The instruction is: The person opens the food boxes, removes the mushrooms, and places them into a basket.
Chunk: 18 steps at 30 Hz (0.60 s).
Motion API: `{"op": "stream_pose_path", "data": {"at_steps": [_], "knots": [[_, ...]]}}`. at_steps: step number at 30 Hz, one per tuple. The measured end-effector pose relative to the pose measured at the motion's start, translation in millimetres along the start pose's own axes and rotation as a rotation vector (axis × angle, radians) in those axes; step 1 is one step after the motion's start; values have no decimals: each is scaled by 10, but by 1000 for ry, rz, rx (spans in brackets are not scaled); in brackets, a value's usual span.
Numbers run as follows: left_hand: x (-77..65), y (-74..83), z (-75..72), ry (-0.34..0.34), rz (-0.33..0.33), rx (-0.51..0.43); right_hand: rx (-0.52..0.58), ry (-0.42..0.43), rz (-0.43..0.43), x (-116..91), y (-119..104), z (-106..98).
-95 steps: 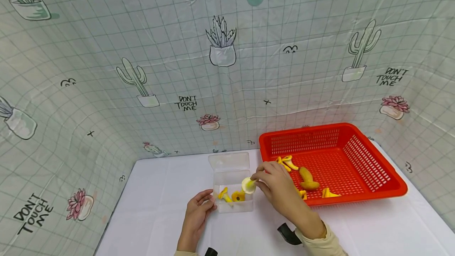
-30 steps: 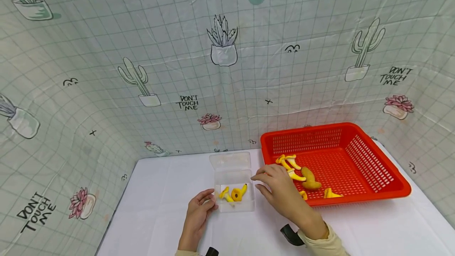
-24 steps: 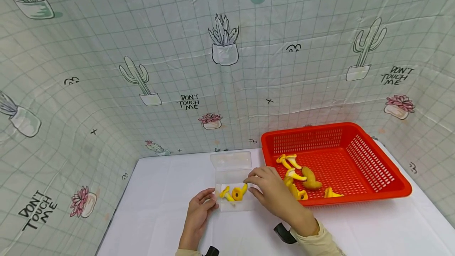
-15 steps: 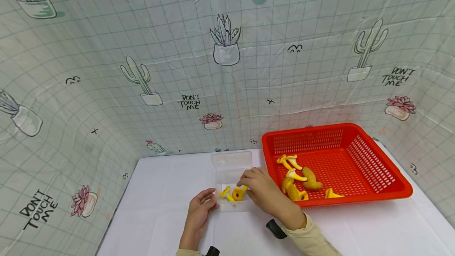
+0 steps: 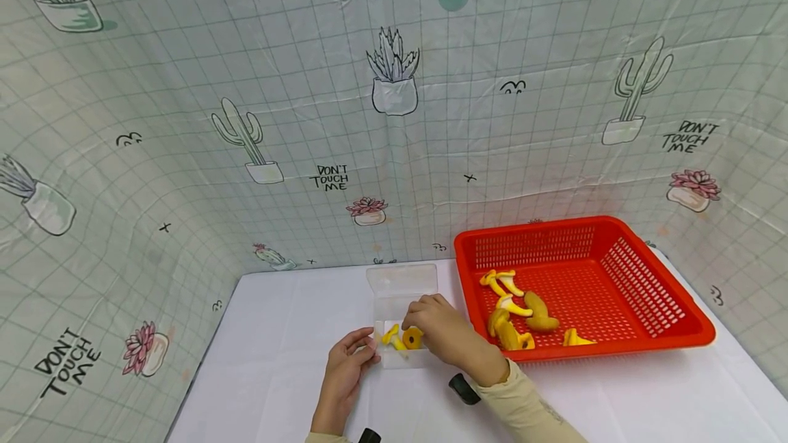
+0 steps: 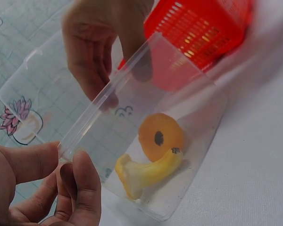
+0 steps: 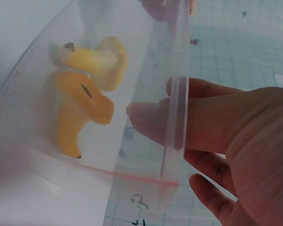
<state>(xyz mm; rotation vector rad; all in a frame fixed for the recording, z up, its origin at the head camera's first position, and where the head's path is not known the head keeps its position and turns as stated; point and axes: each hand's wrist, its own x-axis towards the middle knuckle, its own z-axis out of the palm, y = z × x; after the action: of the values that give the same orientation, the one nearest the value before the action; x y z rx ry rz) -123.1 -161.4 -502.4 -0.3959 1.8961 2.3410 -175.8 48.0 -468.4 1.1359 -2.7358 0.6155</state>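
Note:
A clear plastic box (image 5: 408, 361) lies on the white table with its lid (image 5: 401, 279) raised. Two yellow, chanterelle-like mushrooms are inside: one (image 6: 148, 172) with a pale stem, the other (image 6: 160, 136) showing a dark spot on its cap. At the box's left side, my left hand (image 5: 345, 364) pinches the rim between thumb and fingertips. My right hand (image 5: 446, 330) reaches over the right wall. In the right wrist view its thumb (image 7: 151, 120) appears beside the mushrooms, apart from them, and nothing is held. The head view hides part of the second mushroom behind that hand.
A red perforated basket (image 5: 640, 344) stands to the right. In it lie several yellow mushrooms (image 5: 514, 305) and brownish-yellow lumpy pieces (image 5: 540, 313). A cactus-print cloth (image 5: 394, 156) hangs behind the table.
My right hand earlier held a pale-capped mushroom above the box; later it was empty. A similar mushroom now shows in the basket. The right hand has since moved left over the box.

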Motion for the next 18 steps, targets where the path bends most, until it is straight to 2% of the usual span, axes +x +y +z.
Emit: {"op": "stream_pose_path", "data": {"at_steps": [6,13,18], "knots": [[4,-3,-5,-3,-6,2,-82,-24,-37,50,-7,33],[12,-13,-14,-12,-6,1,-162,-83,-38,123,-18,63],[12,-12,-18,-13,-10,3,-180,-111,-23,161,-9,93]]}}
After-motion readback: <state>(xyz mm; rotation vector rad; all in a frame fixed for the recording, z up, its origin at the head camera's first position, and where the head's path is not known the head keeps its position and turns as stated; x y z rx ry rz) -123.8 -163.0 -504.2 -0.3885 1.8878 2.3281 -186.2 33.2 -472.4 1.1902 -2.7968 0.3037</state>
